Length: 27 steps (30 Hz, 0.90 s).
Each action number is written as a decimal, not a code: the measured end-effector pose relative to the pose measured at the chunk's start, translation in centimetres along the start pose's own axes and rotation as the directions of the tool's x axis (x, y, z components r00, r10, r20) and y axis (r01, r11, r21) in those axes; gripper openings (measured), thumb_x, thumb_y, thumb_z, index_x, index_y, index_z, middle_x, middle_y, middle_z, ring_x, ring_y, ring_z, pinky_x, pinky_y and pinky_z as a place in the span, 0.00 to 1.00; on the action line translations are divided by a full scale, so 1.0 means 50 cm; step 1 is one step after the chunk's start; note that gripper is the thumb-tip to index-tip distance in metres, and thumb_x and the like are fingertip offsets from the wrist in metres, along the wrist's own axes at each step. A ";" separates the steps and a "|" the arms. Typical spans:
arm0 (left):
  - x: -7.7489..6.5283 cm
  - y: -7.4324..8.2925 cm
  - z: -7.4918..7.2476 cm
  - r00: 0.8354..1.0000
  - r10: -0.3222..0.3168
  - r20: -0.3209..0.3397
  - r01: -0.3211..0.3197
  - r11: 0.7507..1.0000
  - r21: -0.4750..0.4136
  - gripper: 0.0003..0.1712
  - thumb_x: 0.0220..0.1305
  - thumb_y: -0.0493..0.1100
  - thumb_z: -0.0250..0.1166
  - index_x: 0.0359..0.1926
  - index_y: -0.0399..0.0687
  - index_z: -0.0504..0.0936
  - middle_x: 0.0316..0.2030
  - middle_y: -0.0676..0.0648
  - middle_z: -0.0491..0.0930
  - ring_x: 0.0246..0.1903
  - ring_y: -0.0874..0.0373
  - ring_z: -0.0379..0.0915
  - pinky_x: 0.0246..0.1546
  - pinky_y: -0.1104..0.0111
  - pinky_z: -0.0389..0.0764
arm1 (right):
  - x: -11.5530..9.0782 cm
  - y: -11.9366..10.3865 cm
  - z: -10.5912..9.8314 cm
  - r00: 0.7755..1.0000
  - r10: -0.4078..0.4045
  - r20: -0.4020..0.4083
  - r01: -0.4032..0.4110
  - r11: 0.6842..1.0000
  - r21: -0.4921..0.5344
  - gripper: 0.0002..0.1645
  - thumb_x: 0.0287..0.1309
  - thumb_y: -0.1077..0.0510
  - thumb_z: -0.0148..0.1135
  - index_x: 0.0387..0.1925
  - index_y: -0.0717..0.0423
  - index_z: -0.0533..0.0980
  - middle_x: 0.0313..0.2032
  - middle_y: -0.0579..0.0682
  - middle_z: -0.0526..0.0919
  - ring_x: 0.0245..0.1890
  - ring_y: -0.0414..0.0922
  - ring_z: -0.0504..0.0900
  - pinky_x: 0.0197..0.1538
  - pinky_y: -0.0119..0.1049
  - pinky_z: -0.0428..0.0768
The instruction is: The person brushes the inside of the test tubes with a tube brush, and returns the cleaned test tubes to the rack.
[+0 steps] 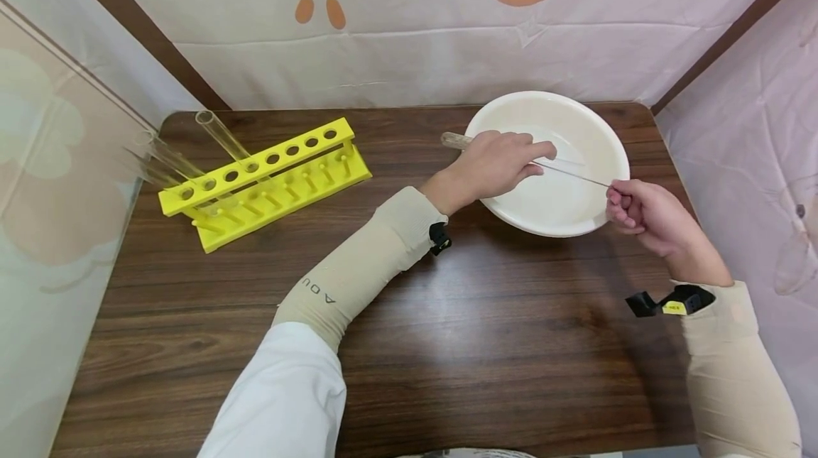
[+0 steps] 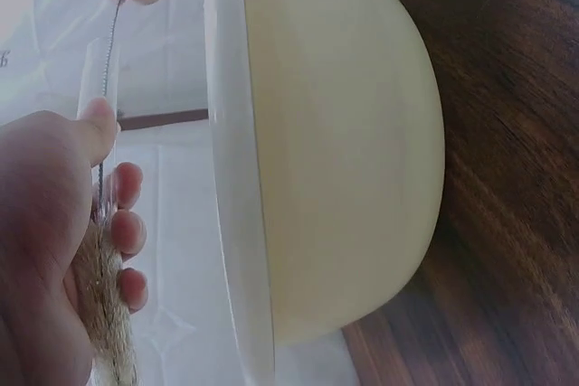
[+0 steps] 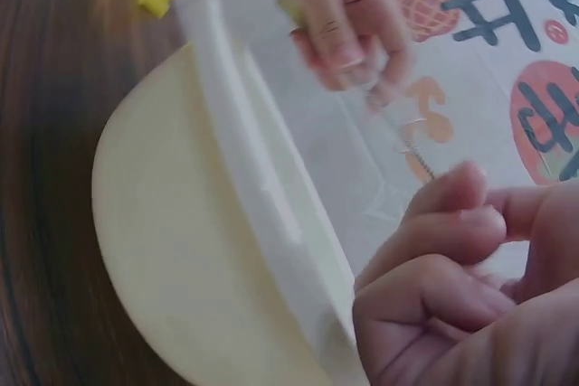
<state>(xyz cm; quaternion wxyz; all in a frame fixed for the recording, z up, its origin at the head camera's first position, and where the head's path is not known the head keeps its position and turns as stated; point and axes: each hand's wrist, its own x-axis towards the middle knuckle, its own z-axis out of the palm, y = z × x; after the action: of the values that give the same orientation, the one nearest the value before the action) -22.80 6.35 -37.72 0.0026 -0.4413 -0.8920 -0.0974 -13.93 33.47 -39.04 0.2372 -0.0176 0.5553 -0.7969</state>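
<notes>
My left hand (image 1: 498, 165) grips a clear glass test tube (image 1: 455, 140) over the white basin, the tube's rounded end sticking out past the basin's left rim. Inside the tube, a test tube brush with pale bristles (image 2: 107, 309) shows in the left wrist view. The brush's thin twisted wire (image 1: 578, 175) runs out of the tube's mouth to my right hand (image 1: 652, 216), which pinches its end between thumb and curled fingers above the basin's right rim. The white basin (image 1: 603, 142) stands below both hands.
A yellow test tube rack (image 1: 290, 204) stands at the left of the wooden table (image 1: 486, 344). A glass test tube (image 1: 220, 133) leans in one of its holes, and others tilt at its left end. Printed cloth walls (image 1: 396, 67) close in the back and sides.
</notes>
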 end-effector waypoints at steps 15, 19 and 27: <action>0.000 -0.012 -0.008 1.000 -0.008 0.012 0.008 0.999 -0.053 0.17 0.78 0.59 0.53 0.62 0.69 0.76 0.41 0.57 0.81 0.43 0.63 0.78 0.38 0.65 0.77 | -0.003 -0.004 -0.003 0.943 -0.252 -0.218 0.174 0.930 -0.322 0.15 0.74 0.66 0.52 0.30 0.62 0.80 0.24 0.48 0.85 0.20 0.37 0.70 0.19 0.28 0.58; -0.002 -0.016 -0.011 0.999 -0.013 0.043 0.017 0.996 -0.085 0.18 0.79 0.58 0.52 0.63 0.68 0.76 0.45 0.59 0.82 0.46 0.66 0.78 0.41 0.65 0.77 | 0.001 0.002 -0.005 0.862 -0.422 -0.281 0.147 0.738 -0.658 0.12 0.73 0.64 0.56 0.32 0.65 0.80 0.24 0.39 0.85 0.22 0.36 0.72 0.23 0.24 0.70; -0.003 -0.028 -0.016 0.992 -0.036 0.123 0.049 0.993 -0.104 0.20 0.80 0.60 0.49 0.66 0.71 0.74 0.52 0.63 0.81 0.52 0.70 0.75 0.47 0.65 0.75 | 0.015 0.033 -0.023 0.615 -0.784 -0.086 0.195 0.257 -0.947 0.08 0.67 0.69 0.62 0.33 0.72 0.81 0.25 0.50 0.84 0.20 0.28 0.68 0.23 0.20 0.63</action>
<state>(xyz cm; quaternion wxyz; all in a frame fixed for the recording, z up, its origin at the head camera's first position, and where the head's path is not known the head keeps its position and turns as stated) -23.86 5.26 -37.18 -0.0771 -0.4268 -0.8933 -0.1181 -14.35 33.74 -41.11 -0.2577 -0.0890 0.8804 -0.3881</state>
